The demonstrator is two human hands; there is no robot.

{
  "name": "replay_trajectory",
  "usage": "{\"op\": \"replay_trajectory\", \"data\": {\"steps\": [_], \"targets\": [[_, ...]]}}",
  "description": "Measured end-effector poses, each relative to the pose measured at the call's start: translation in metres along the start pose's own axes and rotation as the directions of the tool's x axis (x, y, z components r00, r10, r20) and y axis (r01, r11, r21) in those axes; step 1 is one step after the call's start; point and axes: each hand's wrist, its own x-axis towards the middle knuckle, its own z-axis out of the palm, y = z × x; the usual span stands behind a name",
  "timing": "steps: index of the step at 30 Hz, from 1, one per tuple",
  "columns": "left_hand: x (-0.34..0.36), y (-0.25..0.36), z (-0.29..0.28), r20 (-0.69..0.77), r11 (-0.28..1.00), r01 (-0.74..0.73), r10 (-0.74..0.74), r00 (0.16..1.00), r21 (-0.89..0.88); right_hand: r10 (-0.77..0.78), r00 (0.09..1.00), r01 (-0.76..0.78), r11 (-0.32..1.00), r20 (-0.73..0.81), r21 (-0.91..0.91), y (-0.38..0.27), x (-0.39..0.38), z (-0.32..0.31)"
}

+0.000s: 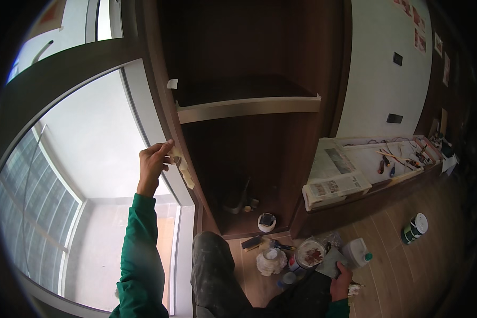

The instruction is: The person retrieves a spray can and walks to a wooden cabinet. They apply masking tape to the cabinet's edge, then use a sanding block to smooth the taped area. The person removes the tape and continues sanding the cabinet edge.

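Observation:
My left hand (155, 161) reaches up to the left front edge of a dark brown cabinet (302, 159). Its fingers are pinched on a crumpled pale strip of masking tape (184, 172), which dangles down along that edge. Low on the right, my right hand (342, 283) grips a flat grey sheet (332, 263); whether it is sandpaper or cloth I cannot tell. Across the front of the cabinet's shelf runs a light band of tape (249, 109). A short white tape end (172, 84) sticks out from the left edge above my left hand.
Beside my legs stand an open paint can (309, 254), a plastic-wrapped white container (272, 261), brushes (254, 244) and a white jug (356, 252). A green-and-white can (414, 229) stands farther right. Tools (392, 168) and newspaper (336, 185) lie on the ledge. A window (90, 138) is at left.

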Motion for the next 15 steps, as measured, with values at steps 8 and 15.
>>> {"op": "replay_trajectory", "data": {"steps": [8,15], "targets": [[0.033,-0.022,-0.001,-0.108,0.993,0.081,-0.072,0.992,0.087,0.003,1.0,-0.003,1.0,0.001,-0.009,-0.002,-0.006,0.013],[0.052,-0.039,0.001,-0.15,0.98,0.099,-0.073,0.986,0.171,-0.008,1.0,0.008,1.0,0.022,-0.007,-0.002,-0.005,0.005]]}}
